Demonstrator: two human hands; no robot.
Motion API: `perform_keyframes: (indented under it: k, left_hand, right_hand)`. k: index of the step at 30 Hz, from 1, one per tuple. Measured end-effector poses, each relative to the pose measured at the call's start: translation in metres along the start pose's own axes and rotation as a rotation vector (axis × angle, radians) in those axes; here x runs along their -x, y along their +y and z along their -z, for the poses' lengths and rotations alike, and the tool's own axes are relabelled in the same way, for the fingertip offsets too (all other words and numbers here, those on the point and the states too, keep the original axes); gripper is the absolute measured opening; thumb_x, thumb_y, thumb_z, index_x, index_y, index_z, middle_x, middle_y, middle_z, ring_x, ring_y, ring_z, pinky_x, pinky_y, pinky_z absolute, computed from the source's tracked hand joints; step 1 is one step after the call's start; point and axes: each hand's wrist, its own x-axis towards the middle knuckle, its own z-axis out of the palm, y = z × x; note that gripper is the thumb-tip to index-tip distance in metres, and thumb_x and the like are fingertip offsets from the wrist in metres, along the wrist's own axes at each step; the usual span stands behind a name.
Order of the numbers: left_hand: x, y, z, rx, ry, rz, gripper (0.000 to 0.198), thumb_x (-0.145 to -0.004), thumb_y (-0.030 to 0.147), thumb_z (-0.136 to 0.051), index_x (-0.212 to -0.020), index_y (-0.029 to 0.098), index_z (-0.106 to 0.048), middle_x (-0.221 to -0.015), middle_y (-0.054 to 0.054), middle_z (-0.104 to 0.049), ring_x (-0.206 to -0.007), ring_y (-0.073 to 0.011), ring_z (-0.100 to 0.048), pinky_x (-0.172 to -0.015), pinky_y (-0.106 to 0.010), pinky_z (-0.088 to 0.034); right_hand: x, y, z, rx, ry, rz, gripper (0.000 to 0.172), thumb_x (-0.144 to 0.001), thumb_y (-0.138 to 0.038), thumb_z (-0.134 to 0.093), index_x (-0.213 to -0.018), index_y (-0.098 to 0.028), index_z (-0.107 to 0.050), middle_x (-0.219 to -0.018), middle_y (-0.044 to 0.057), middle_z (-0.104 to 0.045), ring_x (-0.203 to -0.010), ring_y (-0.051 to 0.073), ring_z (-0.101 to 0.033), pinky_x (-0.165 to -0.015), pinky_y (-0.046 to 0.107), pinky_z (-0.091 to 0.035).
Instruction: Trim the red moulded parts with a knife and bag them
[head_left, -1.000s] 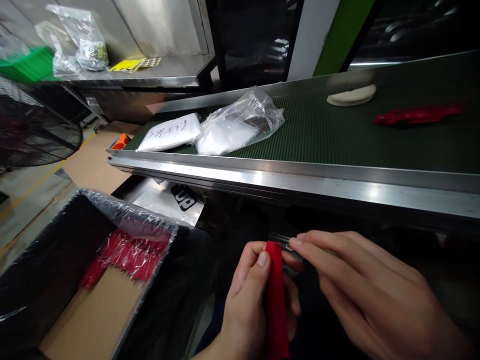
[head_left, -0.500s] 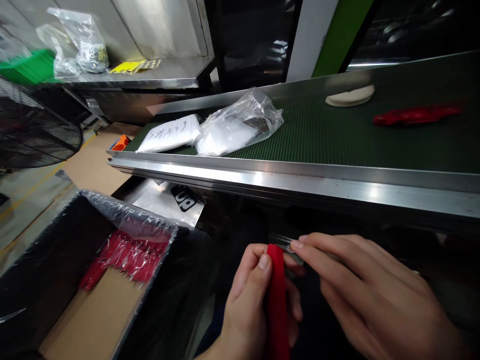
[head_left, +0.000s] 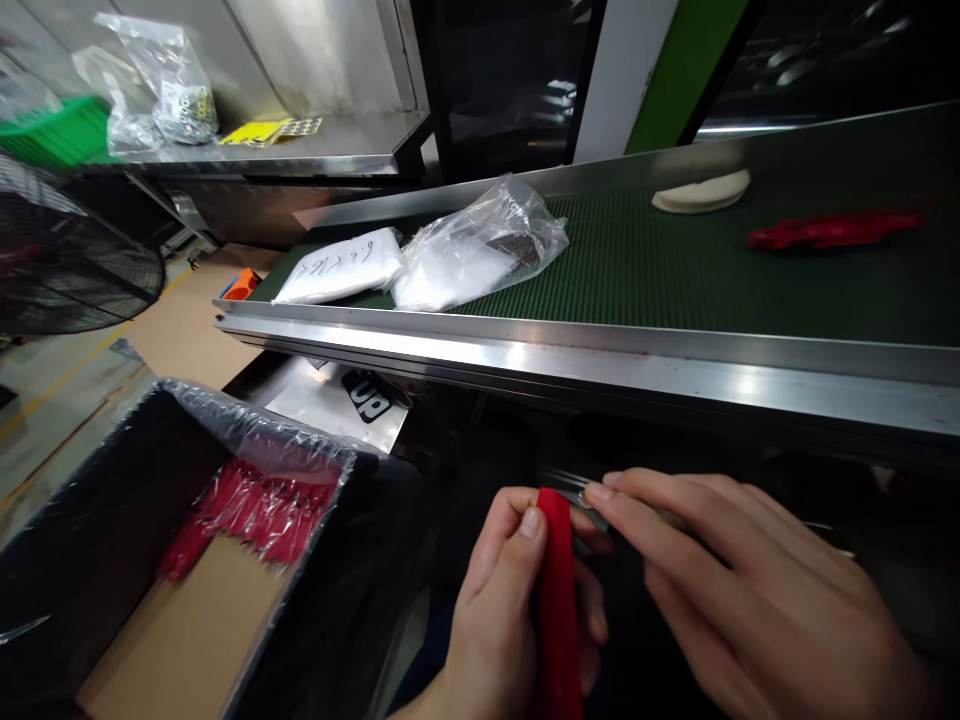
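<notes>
Red fabric strap (head_left: 559, 600) stands pinched between the thumb and fingers of our left hand (head_left: 506, 600), while fingers of our right hand (head_left: 750, 580) close on a slim metal piece (head_left: 577, 490) just beside it, below the steel edge of the conveyor (head_left: 600, 355). A slack pinch could drop the strap; the metal's tip could snag its cloth.

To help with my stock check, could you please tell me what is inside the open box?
The open box holds red strips beside bare cardboard; whatever lies beneath them is hidden.
</notes>
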Motion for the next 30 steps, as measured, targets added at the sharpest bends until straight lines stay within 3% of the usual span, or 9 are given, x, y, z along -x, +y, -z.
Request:
perform_keyframes:
  k: [20, 26, 30]
  left_hand:
    - [0.0, 0.0, 0.002, -0.062, 0.078, 0.04, 0.036, -0.093, 0.054, -0.042, -0.098, 0.019, -0.049, -0.054, 0.0, -0.056, -0.034, -0.0074, -0.039, -0.031, -0.014, -0.033]
    - [-0.002, 0.011, 0.001, -0.1, 0.071, -0.031, 0.034, -0.094, 0.05, -0.041, -0.095, 0.018, -0.055, -0.064, 0.001, -0.052, -0.039, -0.0075, -0.04, -0.033, -0.017, -0.035]
    - [-0.006, 0.019, 0.001, -0.125, 0.065, -0.05, 0.036, -0.096, 0.048, -0.04, -0.096, 0.017, -0.056, -0.067, 0.0, -0.053, -0.043, -0.0072, -0.04, -0.036, -0.016, -0.035]
  right_hand:
    - [0.006, -0.008, 0.0, -0.056, -0.026, 0.033, 0.039, -0.088, 0.0, -0.047, -0.124, -0.01, -0.059, -0.114, 0.011, -0.061, -0.1, 0.019, -0.055, -0.085, 0.033, -0.042]
    - [0.016, -0.015, 0.0, 0.028, -0.11, 0.071, 0.039, -0.09, -0.008, -0.048, -0.126, -0.017, -0.06, -0.117, 0.007, -0.063, -0.096, 0.019, -0.056, -0.083, 0.034, -0.04]
    - [0.023, -0.022, -0.006, 0.035, -0.088, 0.089, 0.033, -0.095, -0.016, -0.044, -0.122, -0.018, -0.063, -0.112, 0.007, -0.065, -0.096, 0.021, -0.056, -0.085, 0.036, -0.039]
